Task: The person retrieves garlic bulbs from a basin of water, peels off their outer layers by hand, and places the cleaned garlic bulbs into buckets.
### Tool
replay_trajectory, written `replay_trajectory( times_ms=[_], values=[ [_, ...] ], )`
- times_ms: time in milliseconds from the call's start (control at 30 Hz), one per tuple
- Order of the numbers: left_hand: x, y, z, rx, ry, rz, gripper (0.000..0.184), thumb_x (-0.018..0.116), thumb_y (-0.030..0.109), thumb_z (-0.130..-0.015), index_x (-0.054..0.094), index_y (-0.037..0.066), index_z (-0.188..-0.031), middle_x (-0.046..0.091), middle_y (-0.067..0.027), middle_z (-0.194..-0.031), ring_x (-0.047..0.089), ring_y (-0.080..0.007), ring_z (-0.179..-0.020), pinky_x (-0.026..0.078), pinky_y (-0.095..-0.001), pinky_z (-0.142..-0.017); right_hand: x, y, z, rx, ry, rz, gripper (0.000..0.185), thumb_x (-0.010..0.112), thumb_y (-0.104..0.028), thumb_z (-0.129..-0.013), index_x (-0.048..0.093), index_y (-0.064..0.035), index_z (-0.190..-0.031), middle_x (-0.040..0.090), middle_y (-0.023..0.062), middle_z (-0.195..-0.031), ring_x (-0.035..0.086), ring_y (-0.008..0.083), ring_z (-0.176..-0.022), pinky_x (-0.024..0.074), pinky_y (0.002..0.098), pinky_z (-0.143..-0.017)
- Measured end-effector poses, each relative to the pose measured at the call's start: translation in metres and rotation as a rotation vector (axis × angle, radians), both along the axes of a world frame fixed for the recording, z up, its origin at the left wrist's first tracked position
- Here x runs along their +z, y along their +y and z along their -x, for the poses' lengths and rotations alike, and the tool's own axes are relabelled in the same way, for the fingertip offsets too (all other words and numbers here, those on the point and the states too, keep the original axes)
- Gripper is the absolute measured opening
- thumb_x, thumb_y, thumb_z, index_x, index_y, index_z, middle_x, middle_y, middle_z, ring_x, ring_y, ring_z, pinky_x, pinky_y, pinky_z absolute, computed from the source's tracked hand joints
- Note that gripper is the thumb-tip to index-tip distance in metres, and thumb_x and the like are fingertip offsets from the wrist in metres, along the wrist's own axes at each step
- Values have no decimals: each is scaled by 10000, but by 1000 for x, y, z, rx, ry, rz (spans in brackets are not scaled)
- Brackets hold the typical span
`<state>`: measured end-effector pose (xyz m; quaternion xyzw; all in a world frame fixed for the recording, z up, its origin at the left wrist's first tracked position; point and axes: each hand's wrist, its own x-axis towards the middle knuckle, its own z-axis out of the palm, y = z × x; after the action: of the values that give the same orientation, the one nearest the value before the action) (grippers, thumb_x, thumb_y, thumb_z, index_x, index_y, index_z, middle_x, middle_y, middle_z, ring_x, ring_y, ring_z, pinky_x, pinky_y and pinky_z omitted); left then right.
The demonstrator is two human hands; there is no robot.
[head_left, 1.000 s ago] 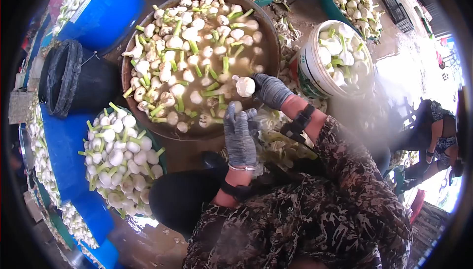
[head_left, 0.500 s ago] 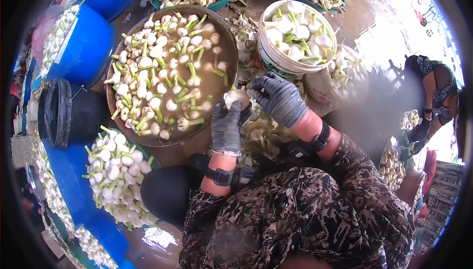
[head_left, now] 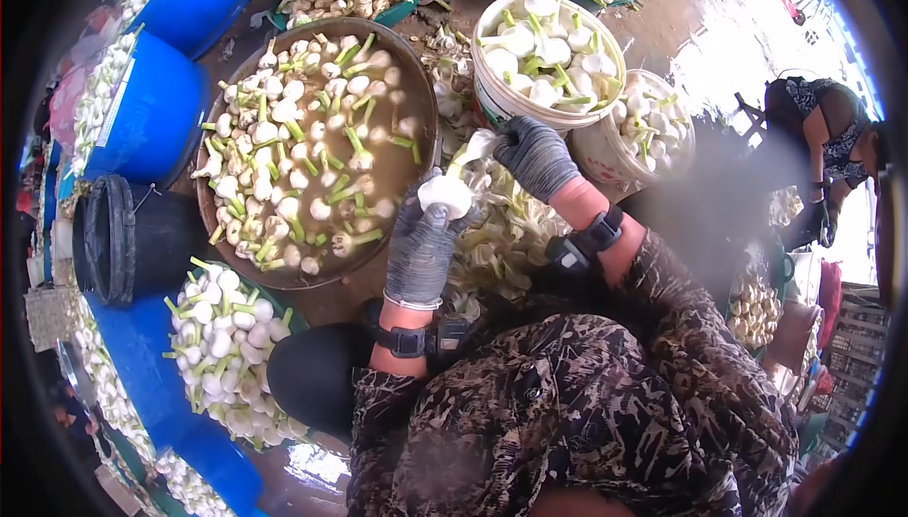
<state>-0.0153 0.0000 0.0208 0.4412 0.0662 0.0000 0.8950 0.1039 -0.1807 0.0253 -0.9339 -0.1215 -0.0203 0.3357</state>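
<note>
My left hand [head_left: 419,247], in a grey glove, holds a white garlic bulb [head_left: 446,197] between thumb and fingers. To its upper right, my right hand [head_left: 537,157], also gloved, pinches a pale strip of garlic skin [head_left: 479,147] that leads up from the bulb. Below my hands lies a heap of peeled-off skins [head_left: 497,247]. Left of them stands a wide brown basin [head_left: 435,105], where several garlic bulbs with green stems float in muddy water. Just beyond my right hand, a white bucket [head_left: 511,112] is filled with clean garlic bulbs.
A second bucket [head_left: 605,153] of garlic stands beside the first. White bulbs [head_left: 227,342] are piled at lower left, near a black bucket [head_left: 151,243] and blue tubs [head_left: 156,105]. Green tubs [head_left: 402,11] of garlic sit at the back. Another person [head_left: 818,129] bends at far right.
A pale strip of skin now stretches from the bulb to my right hand. The bulb shows whiter and more fully above my left fingers. The whole view has shifted slightly.
</note>
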Motion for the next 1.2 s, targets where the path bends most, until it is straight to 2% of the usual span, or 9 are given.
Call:
replay_trajectory(
  times_ms=[67,100,167,233,333,600,833,1000,1200],
  values=[
    [4,5,1,-60,-14,260,511,649,233,-911,462,61,-1354,527,-73,-1243,534,-192,-1139,477,-459,-1001,0,-14,-12,-95,149,266,214,654,-214,-828,646,-33,-942,667,193,-862,629,390,-829,510,440,-760],
    [2,6,1,-35,19,187,546,632,259,-917,427,65,-1385,533,-60,-1238,530,-196,-1151,455,-475,-1020,5,-13,-9,-91,146,267,214,654,-214,-828,646,-33,-942,667,193,-862,629,390,-829,510,440,-760],
    [-12,9,2,-68,3,160,582,640,290,-910,411,66,-1396,532,-62,-1241,528,-202,-1153,463,-470,-1010,28,-6,10,118,-292,-62,217,648,-191,-842,642,-48,-1006,662,175,-977,614,374,-930,494,440,-817],
    [-19,10,-2,-95,-25,53,714,699,374,-856,382,61,-1414,538,-63,-1222,541,-208,-1119,496,-445,-948,54,6,22,436,-380,-78,248,670,-155,-801,643,-87,-1038,648,129,-972,602,341,-916,474,428,-839],
    [-16,9,-5,-178,23,-147,786,759,357,-804,374,55,-1421,561,-90,-1199,573,-206,-1063,501,-366,-923,58,14,39,602,-302,40,189,673,-210,-796,650,-95,-944,647,88,-896,595,311,-840,466,427,-810],
    [-11,5,6,-206,100,52,801,768,262,-786,353,51,-1438,561,-111,-1238,569,-224,-1107,500,-376,-939,55,12,49,559,-113,74,167,634,-231,-824,650,-69,-859,644,149,-785,630,356,-738,504,455,-653],
    [-8,7,4,-234,130,12,837,779,288,-753,359,45,-1435,574,-90,-1180,589,-206,-1033,525,-343,-878,57,13,54,479,-48,20,175,636,-241,-815,652,-67,-828,645,163,-752,631,366,-725,511,451,-651],
    [-25,6,6,-289,185,70,680,699,210,-814,398,61,-1405,545,-49,-1142,554,-144,-1003,549,-300,-815,57,10,56,471,91,82,158,662,-202,-788,657,-79,-889,658,147,-777,637,366,-729,517,448,-670],
    [-27,6,6,-338,183,26,714,724,234,-805,396,68,-1416,546,-21,-1131,541,-118,-972,512,-249,-819,55,13,62,446,-3,169,178,660,-234,-790,634,-67,-846,651,164,-758,635,370,-725,511,454,-646]
  ],
)
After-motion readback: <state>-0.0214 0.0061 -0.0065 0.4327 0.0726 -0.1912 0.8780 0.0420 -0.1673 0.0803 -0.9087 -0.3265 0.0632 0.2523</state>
